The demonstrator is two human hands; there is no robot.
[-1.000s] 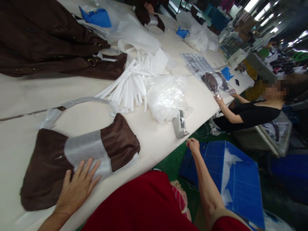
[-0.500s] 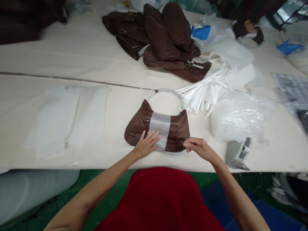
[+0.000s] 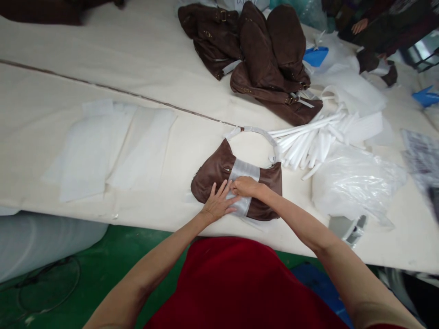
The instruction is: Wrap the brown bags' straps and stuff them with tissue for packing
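A brown handbag (image 3: 211,176) lies flat in front of me, its strap (image 3: 262,132) wrapped in white and curving away from me. Around its middle runs a translucent whitish band (image 3: 247,170). My left hand (image 3: 219,203) rests on the bag's front with fingers spread, partly over the band. Right beside those fingertips, my right hand (image 3: 245,186) is closed on top of the band. Whatever its fingers pinch, if anything, is hidden.
Several brown bags (image 3: 270,55) are heaped behind. White foam sticks (image 3: 308,141), a clear plastic bag (image 3: 353,183) and a tape dispenser (image 3: 350,228) are to the right. Thin white sheets (image 3: 137,146) lie left. At the far right a co-worker's hand (image 3: 360,26) shows.
My right hand has moved left from the bag's right end onto the band. My left hand stays spread on the bag. The view has shifted and tilted.
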